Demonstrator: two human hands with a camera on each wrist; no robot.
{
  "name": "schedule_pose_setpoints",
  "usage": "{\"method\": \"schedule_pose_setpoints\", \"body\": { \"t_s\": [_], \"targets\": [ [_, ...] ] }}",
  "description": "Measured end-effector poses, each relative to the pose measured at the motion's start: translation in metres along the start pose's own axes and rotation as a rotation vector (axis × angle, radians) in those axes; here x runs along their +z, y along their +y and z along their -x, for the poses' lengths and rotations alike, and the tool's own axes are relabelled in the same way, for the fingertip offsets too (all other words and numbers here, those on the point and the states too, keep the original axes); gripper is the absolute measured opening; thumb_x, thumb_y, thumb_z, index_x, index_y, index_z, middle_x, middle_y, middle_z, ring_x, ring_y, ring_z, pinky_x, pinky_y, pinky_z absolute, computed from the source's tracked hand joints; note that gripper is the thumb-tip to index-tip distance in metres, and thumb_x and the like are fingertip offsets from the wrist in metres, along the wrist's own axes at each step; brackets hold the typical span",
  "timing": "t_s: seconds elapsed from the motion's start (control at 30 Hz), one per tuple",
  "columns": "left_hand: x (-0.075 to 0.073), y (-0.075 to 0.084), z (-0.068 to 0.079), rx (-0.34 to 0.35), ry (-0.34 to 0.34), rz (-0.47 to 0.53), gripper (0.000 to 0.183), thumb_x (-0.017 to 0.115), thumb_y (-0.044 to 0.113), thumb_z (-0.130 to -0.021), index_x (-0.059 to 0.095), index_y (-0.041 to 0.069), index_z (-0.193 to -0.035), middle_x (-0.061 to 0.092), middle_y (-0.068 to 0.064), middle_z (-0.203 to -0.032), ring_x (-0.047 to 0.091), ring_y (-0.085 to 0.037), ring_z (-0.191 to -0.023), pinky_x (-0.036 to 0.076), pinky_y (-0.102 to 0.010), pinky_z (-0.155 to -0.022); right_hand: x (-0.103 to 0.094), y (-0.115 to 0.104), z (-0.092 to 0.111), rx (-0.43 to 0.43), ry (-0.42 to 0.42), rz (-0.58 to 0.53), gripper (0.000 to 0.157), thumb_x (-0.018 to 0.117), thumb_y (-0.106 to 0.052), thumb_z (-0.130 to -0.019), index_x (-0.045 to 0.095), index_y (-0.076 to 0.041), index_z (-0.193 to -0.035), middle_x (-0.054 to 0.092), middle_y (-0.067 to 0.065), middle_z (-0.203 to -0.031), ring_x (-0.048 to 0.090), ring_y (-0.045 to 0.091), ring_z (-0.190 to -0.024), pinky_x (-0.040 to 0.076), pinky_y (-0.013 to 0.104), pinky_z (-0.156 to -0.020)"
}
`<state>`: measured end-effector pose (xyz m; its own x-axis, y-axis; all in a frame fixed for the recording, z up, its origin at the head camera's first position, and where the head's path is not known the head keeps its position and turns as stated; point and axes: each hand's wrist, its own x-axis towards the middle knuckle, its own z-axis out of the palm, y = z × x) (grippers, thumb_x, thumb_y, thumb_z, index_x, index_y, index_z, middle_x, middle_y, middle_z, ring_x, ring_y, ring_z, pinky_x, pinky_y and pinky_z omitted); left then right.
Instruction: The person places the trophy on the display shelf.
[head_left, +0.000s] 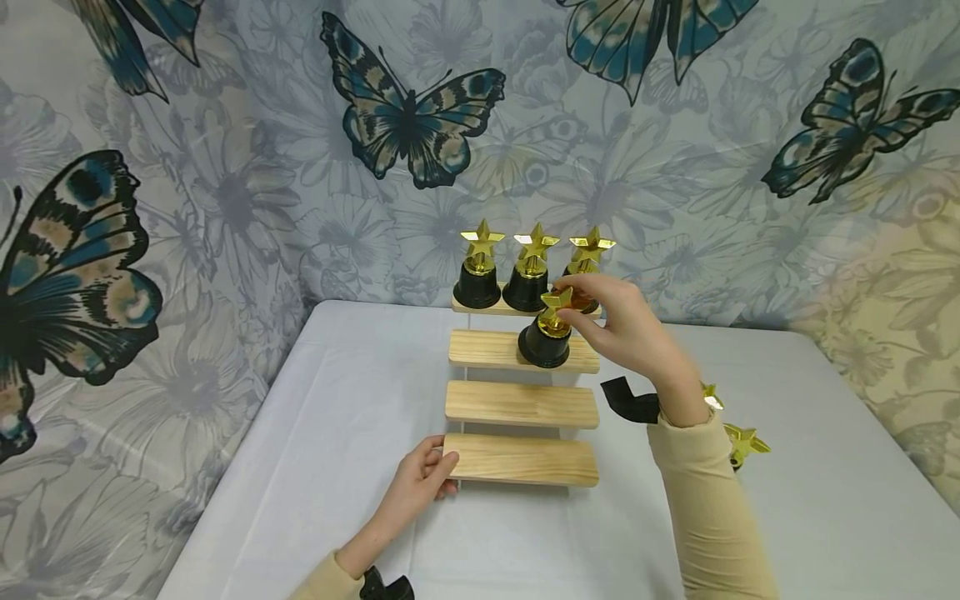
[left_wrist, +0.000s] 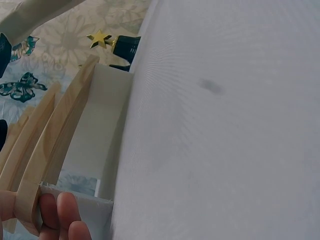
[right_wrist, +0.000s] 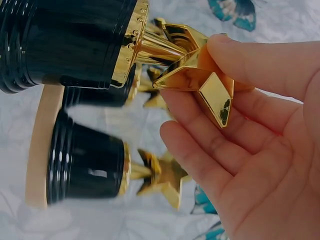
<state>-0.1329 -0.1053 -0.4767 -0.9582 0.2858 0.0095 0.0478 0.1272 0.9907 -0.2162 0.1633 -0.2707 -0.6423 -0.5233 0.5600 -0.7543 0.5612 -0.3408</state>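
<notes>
The right hand (head_left: 618, 321) pinches a gold-and-black trophy (head_left: 546, 343) by its star, thumb on one side and fingers on the other, the trophy leaning slightly, base down, at the second board from the top (head_left: 483, 350); whether base and wood touch, I can't tell. The left hand (head_left: 422, 473) grips the left end of the lowest board (head_left: 521, 461), thumb above and fingertips curled underneath. The right forearm, in its cream sleeve (head_left: 708, 500), reaches well forward with the wrist bent in toward the boards; the left arm sits low and comes in from the near edge. On the top board (head_left: 461, 306) stand three more trophies (head_left: 527, 289), the rightmost partly covered by the right hand. Beyond the right forearm two gold stars (head_left: 742, 443) peek out, mostly hidden. The left wrist view cuts that hand off at the bottom, and the right one crops the held trophy's base.
</notes>
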Motion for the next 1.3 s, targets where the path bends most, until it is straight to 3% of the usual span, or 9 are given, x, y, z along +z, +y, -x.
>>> {"method": "schedule_pose_setpoints", "body": {
  "t_s": [0.27, 0.4, 0.57, 0.73, 1.3],
  "targets": [
    [-0.003, 0.026, 0.008, 0.02, -0.006, -0.01, 0.039, 0.05, 0.013, -0.097, 0.043, -0.014, -0.124, 0.061, -0.011, -0.081, 0.06, -0.026, -0.062, 0.05, -0.029, -0.054, 0.016, -0.01, -0.014, -0.017, -0.044, -0.05, 0.033, 0.067, 0.0, -0.083, 0.058, 0.002, -0.115, 0.064, 0.01, -0.102, 0.061, 0.02, -0.087, 0.049, 0.037, -0.076],
    [-0.004, 0.031, 0.01, 0.029, -0.004, -0.013, 0.039, 0.05, 0.013, -0.098, 0.042, -0.015, -0.124, 0.062, -0.011, -0.082, 0.06, -0.026, -0.062, 0.05, -0.029, -0.054, 0.024, -0.013, -0.021, -0.016, -0.076, -0.057, 0.033, 0.066, -0.002, -0.085, 0.057, 0.002, -0.117, 0.063, 0.011, -0.105, 0.061, 0.021, -0.088, 0.049, 0.037, -0.078],
    [-0.003, 0.018, 0.005, 0.017, -0.008, -0.007, 0.039, 0.05, 0.013, -0.098, 0.042, -0.014, -0.125, 0.062, -0.011, -0.082, 0.06, -0.027, -0.063, 0.05, -0.029, -0.054, 0.034, -0.015, -0.028, -0.03, -0.09, -0.083, 0.035, 0.065, -0.004, -0.086, 0.056, 0.003, -0.119, 0.062, 0.012, -0.109, 0.061, 0.02, -0.09, 0.049, 0.035, -0.079],
    [-0.003, 0.001, 0.0, 0.019, -0.009, 0.002, 0.045, 0.051, 0.02, -0.097, 0.041, -0.011, -0.128, 0.062, -0.008, -0.083, 0.06, -0.02, -0.062, 0.05, -0.028, -0.054, 0.042, -0.016, -0.032, -0.033, -0.091, -0.105, 0.034, 0.065, -0.004, -0.086, 0.057, 0.004, -0.119, 0.062, 0.011, -0.107, 0.06, 0.019, -0.09, 0.049, 0.036, -0.079],
    [-0.001, -0.002, -0.001, 0.022, 0.005, -0.012, 0.047, 0.052, 0.025, -0.097, 0.043, -0.01, -0.126, 0.062, -0.008, -0.082, 0.059, -0.017, -0.061, 0.049, -0.025, -0.053, 0.06, -0.014, -0.045, 0.0, -0.112, -0.124, 0.034, 0.064, -0.009, -0.088, 0.057, 0.003, -0.119, 0.063, 0.01, -0.107, 0.058, 0.02, -0.092, 0.047, 0.038, -0.08]
  ]
}}
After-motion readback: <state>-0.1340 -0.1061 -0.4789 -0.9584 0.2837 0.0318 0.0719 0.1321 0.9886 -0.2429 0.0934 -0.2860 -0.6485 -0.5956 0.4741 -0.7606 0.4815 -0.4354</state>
